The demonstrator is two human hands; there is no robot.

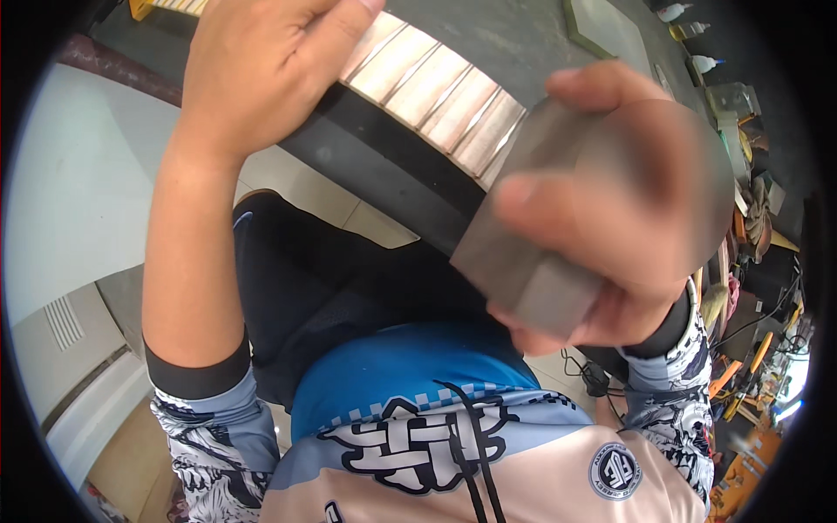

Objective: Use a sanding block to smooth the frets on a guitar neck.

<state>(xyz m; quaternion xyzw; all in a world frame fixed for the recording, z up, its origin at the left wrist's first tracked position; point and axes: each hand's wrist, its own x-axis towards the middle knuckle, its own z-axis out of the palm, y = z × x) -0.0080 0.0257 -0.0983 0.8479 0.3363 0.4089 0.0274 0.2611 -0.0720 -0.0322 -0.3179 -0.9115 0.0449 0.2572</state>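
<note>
A long strip of pale wooden slats (427, 83) with thin dark gaps lies along the edge of a dark work surface, running from upper left down to the right. My left hand (257, 74) is on its left part, thumb bent along the slats; the other fingers are mostly cut off by the upper edge. In my right hand (628, 209) is a grey rectangular block (493, 248), gripped between thumb and fingers. Hand and block are blurred. The block covers the strip's right end; whether the two touch, I cannot tell.
Beyond the strip spreads a dark grey tabletop (514, 39) with a flat greenish slab (606, 35) on it. Small bottles (702, 64) with nozzles line the far right. Tools and cables (758, 349) clutter the right side. A white panel (87, 174) stands at left.
</note>
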